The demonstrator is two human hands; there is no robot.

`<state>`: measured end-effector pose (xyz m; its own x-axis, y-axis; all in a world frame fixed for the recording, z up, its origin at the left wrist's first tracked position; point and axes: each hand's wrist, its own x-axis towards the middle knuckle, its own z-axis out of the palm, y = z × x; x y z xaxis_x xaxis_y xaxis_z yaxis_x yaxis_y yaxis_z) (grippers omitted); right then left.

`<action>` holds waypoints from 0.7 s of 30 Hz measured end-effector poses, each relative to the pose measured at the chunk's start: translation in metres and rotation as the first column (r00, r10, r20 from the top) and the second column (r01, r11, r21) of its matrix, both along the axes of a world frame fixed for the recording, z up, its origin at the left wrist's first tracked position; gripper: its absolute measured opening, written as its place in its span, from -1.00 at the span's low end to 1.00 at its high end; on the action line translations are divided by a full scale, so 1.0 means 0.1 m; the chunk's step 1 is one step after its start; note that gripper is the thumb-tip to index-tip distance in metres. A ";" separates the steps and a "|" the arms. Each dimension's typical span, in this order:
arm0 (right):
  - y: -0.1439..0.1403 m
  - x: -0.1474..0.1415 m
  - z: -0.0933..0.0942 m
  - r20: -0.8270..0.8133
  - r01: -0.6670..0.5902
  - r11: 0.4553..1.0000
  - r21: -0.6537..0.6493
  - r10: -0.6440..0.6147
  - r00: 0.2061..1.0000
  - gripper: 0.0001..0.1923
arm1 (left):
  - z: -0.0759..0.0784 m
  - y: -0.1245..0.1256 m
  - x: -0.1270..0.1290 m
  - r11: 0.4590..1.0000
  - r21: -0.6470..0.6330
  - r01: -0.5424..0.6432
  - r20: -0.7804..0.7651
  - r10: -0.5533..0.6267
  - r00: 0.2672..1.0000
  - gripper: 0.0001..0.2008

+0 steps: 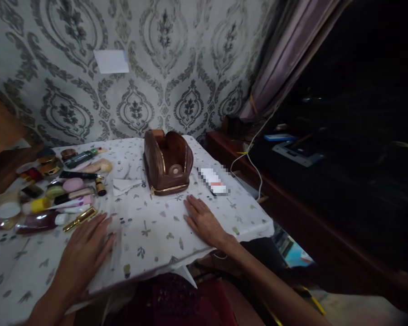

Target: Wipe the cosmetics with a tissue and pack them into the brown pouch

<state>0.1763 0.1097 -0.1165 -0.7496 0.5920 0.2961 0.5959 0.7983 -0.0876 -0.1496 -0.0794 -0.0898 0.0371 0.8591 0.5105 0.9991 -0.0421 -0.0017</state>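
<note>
My left hand (86, 244) lies flat on the patterned tablecloth (156, 231), fingers stretched out and holding nothing. Just beyond its fingertips is a gold tube (80, 219), beside a spread of cosmetics. My right hand (206, 222) also rests flat on the cloth with its fingers extended. In front of it stands a brown makeup bag (168, 167), its top unzipped and gaping, a gold zipper along its lower front. To the bag's right lies a phone-like flat thing (213, 181), blurred out by pixels.
On the left are a bottle of dark red liquid (37, 222), a pink sponge (73, 184), a yellow-capped item (40, 205) and several tubes. A torn white paper (125, 186) lies left of the bag. A dark red wooden ledge (238, 165) with a white cable (258, 133) runs along the right.
</note>
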 end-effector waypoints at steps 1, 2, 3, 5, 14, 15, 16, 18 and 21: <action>-0.01 0.00 0.00 -0.008 0.004 1.000 0.002 -0.004 1.000 -0.50 | 0.07 0.17 0.10 1.000 0.010 0.022 -0.008 -0.022 1.000 -0.52; -0.01 0.00 0.00 -0.020 0.006 1.000 0.004 -0.006 1.000 -0.50 | 0.13 0.36 0.18 0.999 0.012 0.037 -0.021 -0.037 0.999 -0.49; -0.02 0.00 0.00 -0.031 0.006 1.000 0.004 -0.006 0.999 -0.51 | 0.17 0.55 0.25 0.999 -0.003 0.054 -0.030 -0.054 0.998 -0.46; -0.03 0.01 0.01 -0.038 0.006 1.000 0.007 -0.006 0.999 -0.51 | 0.19 0.91 0.33 0.996 -0.032 0.081 -0.037 -0.083 0.996 -0.42; -0.08 0.05 0.07 -0.068 0.032 0.999 -0.027 -0.033 0.997 -0.51 | -0.30 1.57 0.03 0.967 -0.251 0.044 0.035 -0.036 0.999 -0.36; -0.08 0.06 0.07 -0.074 0.032 0.999 -0.033 -0.034 0.997 -0.51 | -0.31 1.56 0.00 0.967 -0.249 0.055 0.029 -0.049 0.998 -0.38; -0.09 0.06 0.06 -0.079 0.032 0.999 -0.040 -0.035 0.996 -0.51 | -0.32 1.55 -0.01 0.967 -0.244 0.066 0.027 -0.062 0.998 -0.39; -0.09 0.07 0.06 -0.083 0.032 0.998 -0.051 -0.036 0.996 -0.51 | -0.30 1.53 -0.03 0.969 -0.233 0.081 0.030 -0.076 0.997 -0.41; -0.10 0.07 0.07 -0.079 0.027 0.998 -0.058 -0.032 0.996 -0.51 | -0.26 1.51 -0.04 0.969 -0.229 0.095 0.039 -0.089 0.995 -0.41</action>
<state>0.1836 0.1001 -0.1098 -0.7069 0.6309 0.3198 0.6082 0.7730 -0.1806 -0.1538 0.0712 -0.1157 0.1100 0.9472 0.3013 0.9904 -0.1300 0.0470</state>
